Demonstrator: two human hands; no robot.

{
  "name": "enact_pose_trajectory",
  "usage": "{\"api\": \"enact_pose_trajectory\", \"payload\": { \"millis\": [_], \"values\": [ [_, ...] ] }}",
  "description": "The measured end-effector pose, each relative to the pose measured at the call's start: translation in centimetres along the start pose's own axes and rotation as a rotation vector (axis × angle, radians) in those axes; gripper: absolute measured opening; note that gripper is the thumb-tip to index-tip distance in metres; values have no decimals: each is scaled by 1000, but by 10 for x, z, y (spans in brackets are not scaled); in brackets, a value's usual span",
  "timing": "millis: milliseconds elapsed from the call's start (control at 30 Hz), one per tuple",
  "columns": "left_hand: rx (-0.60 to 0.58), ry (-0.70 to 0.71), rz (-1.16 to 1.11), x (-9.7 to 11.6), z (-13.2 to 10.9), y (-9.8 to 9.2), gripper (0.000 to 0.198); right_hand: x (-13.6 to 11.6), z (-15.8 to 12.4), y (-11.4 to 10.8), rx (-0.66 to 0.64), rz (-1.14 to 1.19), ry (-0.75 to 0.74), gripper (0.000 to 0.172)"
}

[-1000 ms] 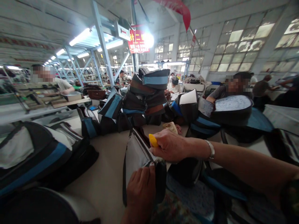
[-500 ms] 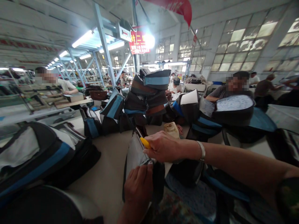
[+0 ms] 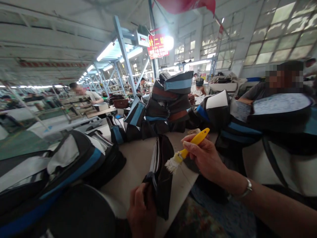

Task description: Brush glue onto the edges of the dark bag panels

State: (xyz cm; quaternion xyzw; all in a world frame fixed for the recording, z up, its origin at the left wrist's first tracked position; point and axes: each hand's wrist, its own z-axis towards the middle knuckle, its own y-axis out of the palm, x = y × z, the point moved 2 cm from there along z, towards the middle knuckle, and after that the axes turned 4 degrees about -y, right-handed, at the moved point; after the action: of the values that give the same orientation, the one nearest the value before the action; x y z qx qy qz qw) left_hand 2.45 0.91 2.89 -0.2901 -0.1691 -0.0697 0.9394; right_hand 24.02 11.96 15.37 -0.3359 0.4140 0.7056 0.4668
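A paintbrush (image 3: 196, 139) with a yellow handle sits in my right hand (image 3: 208, 158), its fingers closed on the handle. The bristles look coated in something whitish and point down and left, beside a dark fabric bag piece (image 3: 165, 178). My left hand (image 3: 143, 206) grips the near end of that piece, fingers wrapped round its edge. The piece stands on its side on the pale tabletop (image 3: 135, 155), with light-coloured edges showing along its left side. Behind my right hand a small whitish object (image 3: 193, 131) is partly hidden.
Dark bag pieces with blue bands (image 3: 71, 165) lie piled on the left. A tall stack of bag pieces (image 3: 170, 102) stands at the back. More dark pieces (image 3: 237, 132) crowd the right, where a co-worker (image 3: 284, 79) sits behind them.
My right hand has pulled back to the right, bringing the whole brush into view. The bag piece has been turned up on its side, its grey face no longer showing. The view has swung left.
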Motion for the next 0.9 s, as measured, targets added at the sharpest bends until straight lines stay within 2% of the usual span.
{"api": "enact_pose_trajectory", "payload": {
  "millis": [100,133,200,267,333,433,567,667,767,833,900],
  "values": [
    [-195,-7,-75,5,-15,-1,39,7,-11,3,25,162,142,22],
    [-209,1,-74,7,-17,2,47,9,-13,5,25,211,187,24],
    [-132,5,-66,10,-17,8,52,13,-15,6,12,278,252,26],
    [-68,-34,-140,12,-9,15,41,13,-14,5,2,294,260,28],
    [-106,-81,-295,15,6,20,31,8,-11,3,5,264,207,29],
    [-266,-150,-476,23,32,17,28,-3,-5,1,-6,155,69,26],
    [-385,-240,-572,36,56,4,27,-12,2,16,-148,-97,-58,21],
    [-415,-305,-609,43,59,-1,27,-11,13,34,-230,-296,-206,18],
    [-444,-398,-651,43,56,-2,26,-13,25,46,-225,-499,-411,16],
    [-453,-456,-678,41,55,-4,27,-17,28,47,-172,-504,-465,17],
    [-435,-486,-698,39,56,-6,27,-18,26,46,-163,-443,-447,17]
  ]
}}
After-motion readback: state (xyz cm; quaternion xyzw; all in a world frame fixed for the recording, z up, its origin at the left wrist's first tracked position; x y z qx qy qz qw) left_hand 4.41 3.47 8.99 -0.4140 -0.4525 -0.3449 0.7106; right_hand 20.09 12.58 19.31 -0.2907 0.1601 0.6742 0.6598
